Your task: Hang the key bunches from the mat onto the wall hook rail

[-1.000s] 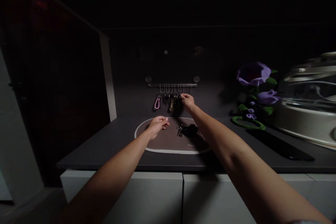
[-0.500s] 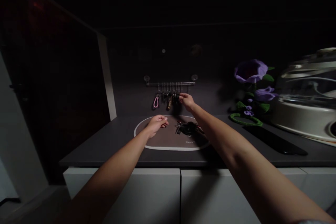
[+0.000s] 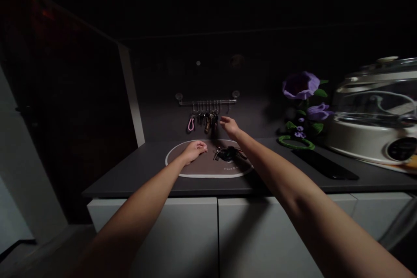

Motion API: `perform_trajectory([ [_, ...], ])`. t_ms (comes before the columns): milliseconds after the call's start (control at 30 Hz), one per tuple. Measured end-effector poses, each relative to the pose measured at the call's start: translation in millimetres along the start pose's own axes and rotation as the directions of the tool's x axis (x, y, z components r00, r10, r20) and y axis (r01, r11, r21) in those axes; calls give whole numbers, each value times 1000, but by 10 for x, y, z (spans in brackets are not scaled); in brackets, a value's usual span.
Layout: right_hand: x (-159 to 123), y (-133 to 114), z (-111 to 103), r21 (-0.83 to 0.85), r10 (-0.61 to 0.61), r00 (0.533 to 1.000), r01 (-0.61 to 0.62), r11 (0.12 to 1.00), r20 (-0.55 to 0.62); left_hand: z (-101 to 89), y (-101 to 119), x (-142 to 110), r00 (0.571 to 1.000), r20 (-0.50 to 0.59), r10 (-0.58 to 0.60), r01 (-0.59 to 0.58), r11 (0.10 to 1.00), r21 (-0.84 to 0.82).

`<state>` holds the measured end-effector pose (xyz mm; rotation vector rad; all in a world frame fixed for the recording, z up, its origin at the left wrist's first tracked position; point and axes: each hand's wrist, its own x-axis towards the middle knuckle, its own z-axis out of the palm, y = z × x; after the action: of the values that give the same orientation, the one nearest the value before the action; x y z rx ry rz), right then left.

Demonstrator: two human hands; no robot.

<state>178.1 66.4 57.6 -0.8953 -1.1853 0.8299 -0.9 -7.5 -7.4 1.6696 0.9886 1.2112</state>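
My right hand [image 3: 230, 126] is raised just right of several hanging bunches of keys [image 3: 211, 118]; its fingers are stretched out and slightly apart, with nothing visible in them. The keys hang on hooks from a clear rail [image 3: 208, 102] on the dark wall. At the left end of the row dangles a pink loop strap [image 3: 190, 124]. My left hand [image 3: 194, 151] is low over the oval brown mat [image 3: 202, 167], fingers curled in and nothing showing between them. Right of it, a dark bunch of keys [image 3: 228, 153] lies on the mat.
Purple artificial flowers [image 3: 301, 87] with a green ring base stand on the dark counter [image 3: 130, 173] to the right. A black flat slab [image 3: 325, 165] lies in front of them. Farther right is a cream appliance with a clear lid [image 3: 358, 134]. White cabinet fronts [image 3: 182, 234] are below.
My right hand has drawn slightly away from the hanging keys, and its fingers have opened from a pinch. My left hand stays over the mat. The view has shifted a little.
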Motion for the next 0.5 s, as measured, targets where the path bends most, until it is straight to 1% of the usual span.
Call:
perform_trajectory([
  [100,-90,-37,-53,16,10,1000,-11,1000,27,-12,2,2,1000,4,-8,8,999,53],
  [233,-204,-101,-123,55,26,998,-29,998,63,-52,-8,21,999,35,-22,19,997,78],
  [300,-270,-142,-150,80,35,997,-41,996,68,-63,8,36,998,41,-51,46,993,105],
  [400,-390,-202,-175,97,68,995,-75,992,76,-45,63,63,995,21,-93,89,985,145],
  [500,-519,-213,-188,83,81,994,-87,993,69,14,117,92,995,-8,-98,98,985,143],
])
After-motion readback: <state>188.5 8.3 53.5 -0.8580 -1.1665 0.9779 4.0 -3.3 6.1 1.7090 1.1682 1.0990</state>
